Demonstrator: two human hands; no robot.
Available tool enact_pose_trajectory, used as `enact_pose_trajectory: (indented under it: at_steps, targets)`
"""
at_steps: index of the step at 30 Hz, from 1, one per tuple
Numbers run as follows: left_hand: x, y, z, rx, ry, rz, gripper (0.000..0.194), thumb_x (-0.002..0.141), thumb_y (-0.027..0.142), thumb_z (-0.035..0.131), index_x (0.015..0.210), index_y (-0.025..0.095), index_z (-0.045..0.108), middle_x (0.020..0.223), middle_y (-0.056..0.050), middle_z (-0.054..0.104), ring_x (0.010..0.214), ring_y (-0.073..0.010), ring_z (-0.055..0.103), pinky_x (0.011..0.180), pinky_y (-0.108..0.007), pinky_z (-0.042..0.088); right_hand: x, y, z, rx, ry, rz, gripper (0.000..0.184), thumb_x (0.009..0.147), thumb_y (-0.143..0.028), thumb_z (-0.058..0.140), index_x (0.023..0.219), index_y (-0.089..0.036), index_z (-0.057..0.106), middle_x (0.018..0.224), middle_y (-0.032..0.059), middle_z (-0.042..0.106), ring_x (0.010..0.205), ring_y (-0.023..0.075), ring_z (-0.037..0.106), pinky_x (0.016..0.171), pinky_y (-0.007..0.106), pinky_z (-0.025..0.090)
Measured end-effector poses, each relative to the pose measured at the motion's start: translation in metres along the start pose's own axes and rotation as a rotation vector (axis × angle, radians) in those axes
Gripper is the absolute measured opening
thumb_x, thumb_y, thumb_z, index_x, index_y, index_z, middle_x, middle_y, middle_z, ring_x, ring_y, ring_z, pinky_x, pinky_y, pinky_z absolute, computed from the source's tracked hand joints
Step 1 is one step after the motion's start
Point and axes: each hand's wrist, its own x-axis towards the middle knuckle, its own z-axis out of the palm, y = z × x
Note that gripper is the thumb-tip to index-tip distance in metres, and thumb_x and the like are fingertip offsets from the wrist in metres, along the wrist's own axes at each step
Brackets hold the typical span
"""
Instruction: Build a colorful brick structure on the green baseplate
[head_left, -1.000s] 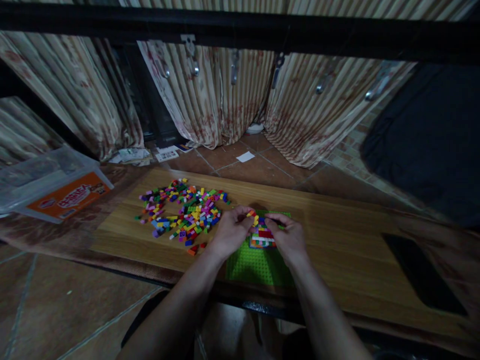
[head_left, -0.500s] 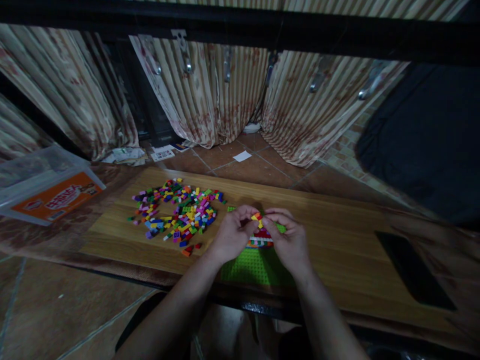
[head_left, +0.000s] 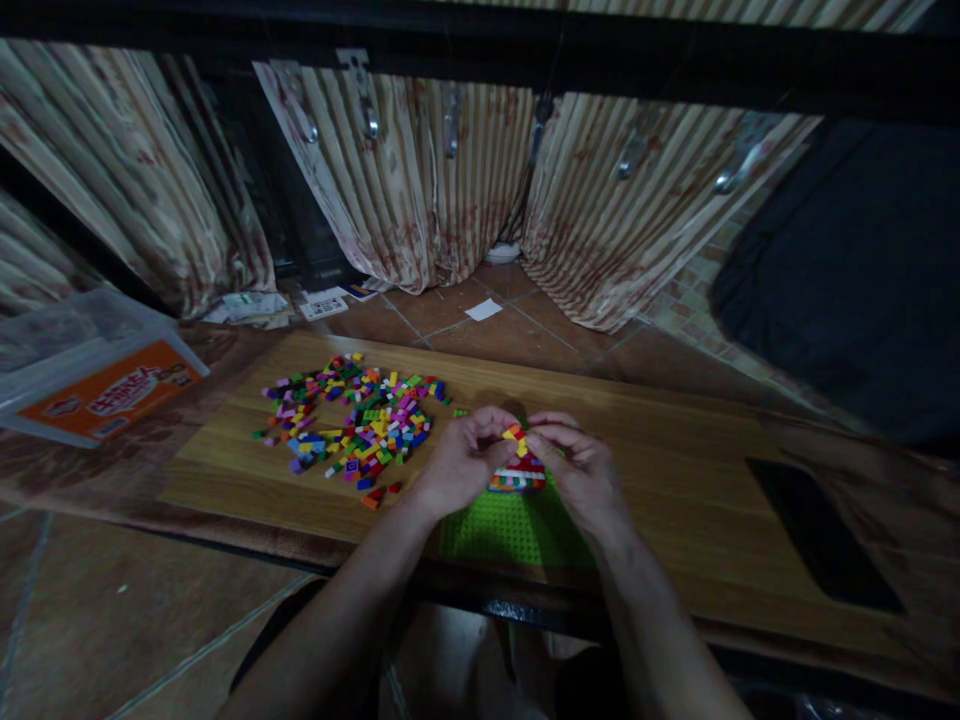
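My left hand [head_left: 466,462] and my right hand [head_left: 576,462] meet above a green baseplate [head_left: 491,532]. Between their fingertips is a small cluster of yellow and red toy bricks [head_left: 517,437]. The left thumb and fingers pinch it from one side, the right ones from the other. Just below, a layered brick structure [head_left: 517,480] in red, white and mixed colours stands on the baseplate. My hands hide its upper part and the far side of the plate.
Left of my hands, a pile of loose bricks [head_left: 382,420] spreads over the wooden board [head_left: 675,500]. A clear plastic box [head_left: 105,385] with an orange label stands at the far left. A dark flat object [head_left: 821,535] lies at the right. Striped curtains [head_left: 480,190] hang behind.
Both hands keep hold of the small brick cluster with barely any movement. My right fingers have shifted slightly, and the view has moved a little.
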Motion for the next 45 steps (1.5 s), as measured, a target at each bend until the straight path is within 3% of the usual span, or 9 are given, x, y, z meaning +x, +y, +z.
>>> enact_pose_trajectory:
  at_steps: [6, 10, 14, 21, 30, 37, 40, 45]
  targets:
    - [-0.001, 0.005, 0.0, -0.068, 0.022, -0.039, 0.015, 0.074, 0.021, 0.067, 0.085, 0.013, 0.061, 0.074, -0.001, 0.063, 0.063, -0.0098, 0.057, 0.063, -0.022, 0.047, 0.001, -0.002, -0.005, 0.041, 0.017, 0.037, 0.013, 0.078, -0.035, 0.067, 0.078, -0.025, 0.076, 0.101, 0.0051, 0.063, 0.098, 0.0207, 0.059, 0.087, 0.036, 0.045]
    - [0.002, 0.006, -0.007, -0.065, 0.186, -0.017, 0.014, 0.074, 0.019, 0.066, 0.085, 0.013, 0.061, 0.069, 0.001, 0.062, 0.06, -0.0092, 0.057, 0.062, -0.022, 0.046, 0.001, 0.0, -0.011, -0.262, 0.08, -0.089, 0.011, 0.079, -0.033, 0.066, 0.077, -0.028, 0.075, 0.101, 0.0045, 0.065, 0.099, 0.0226, 0.058, 0.092, 0.042, 0.041]
    - [0.004, 0.006, -0.011, -0.081, 0.345, -0.041, 0.012, 0.071, 0.018, 0.067, 0.08, 0.013, 0.061, 0.069, 0.001, 0.061, 0.061, -0.0086, 0.058, 0.062, -0.021, 0.047, -0.001, 0.003, -0.013, -0.465, 0.037, -0.173, 0.012, 0.08, -0.034, 0.065, 0.078, -0.029, 0.076, 0.104, 0.0048, 0.065, 0.102, 0.0247, 0.055, 0.094, 0.046, 0.04]
    - [0.004, 0.004, -0.009, -0.062, 0.346, -0.075, 0.011, 0.072, 0.017, 0.066, 0.08, 0.013, 0.061, 0.067, 0.002, 0.06, 0.058, -0.0079, 0.057, 0.059, -0.021, 0.046, -0.002, 0.004, -0.007, -0.552, 0.028, -0.199, 0.01, 0.078, -0.028, 0.065, 0.076, -0.028, 0.075, 0.105, 0.0053, 0.065, 0.102, 0.0256, 0.054, 0.092, 0.046, 0.041]
    - [0.004, 0.0, -0.011, -0.04, 0.323, -0.075, 0.013, 0.071, 0.019, 0.067, 0.081, 0.013, 0.061, 0.065, 0.002, 0.06, 0.057, -0.0087, 0.057, 0.057, -0.021, 0.044, 0.002, 0.02, -0.001, -0.28, 0.089, 0.022, 0.009, 0.069, -0.032, 0.071, 0.072, -0.024, 0.074, 0.101, 0.0054, 0.066, 0.096, 0.0229, 0.061, 0.089, 0.041, 0.045]
    - [0.003, 0.001, -0.011, -0.03, 0.324, -0.071, 0.011, 0.072, 0.018, 0.066, 0.081, 0.013, 0.061, 0.065, 0.002, 0.059, 0.057, -0.0082, 0.056, 0.057, -0.02, 0.044, 0.002, 0.013, 0.011, 0.149, 0.168, 0.397, 0.022, 0.052, -0.031, 0.078, 0.068, -0.02, 0.07, 0.082, 0.0028, 0.069, 0.064, 0.0166, 0.062, 0.061, 0.032, 0.05]
    - [0.002, 0.001, -0.011, -0.027, 0.314, -0.063, 0.012, 0.072, 0.018, 0.066, 0.081, 0.013, 0.061, 0.064, 0.003, 0.059, 0.057, -0.0081, 0.056, 0.056, -0.02, 0.044, 0.003, 0.007, 0.014, 0.182, 0.186, 0.426, 0.023, 0.049, -0.029, 0.078, 0.066, -0.02, 0.067, 0.067, -0.0006, 0.066, 0.056, 0.0156, 0.059, 0.056, 0.031, 0.049]
    - [0.003, -0.001, -0.01, -0.034, 0.311, -0.095, 0.013, 0.072, 0.019, 0.067, 0.082, 0.013, 0.061, 0.067, 0.002, 0.06, 0.058, -0.0082, 0.057, 0.056, -0.02, 0.044, 0.004, 0.005, 0.015, 0.231, 0.209, 0.441, 0.023, 0.045, -0.025, 0.077, 0.062, -0.02, 0.063, 0.059, -0.0035, 0.062, 0.053, 0.0148, 0.057, 0.053, 0.029, 0.046]
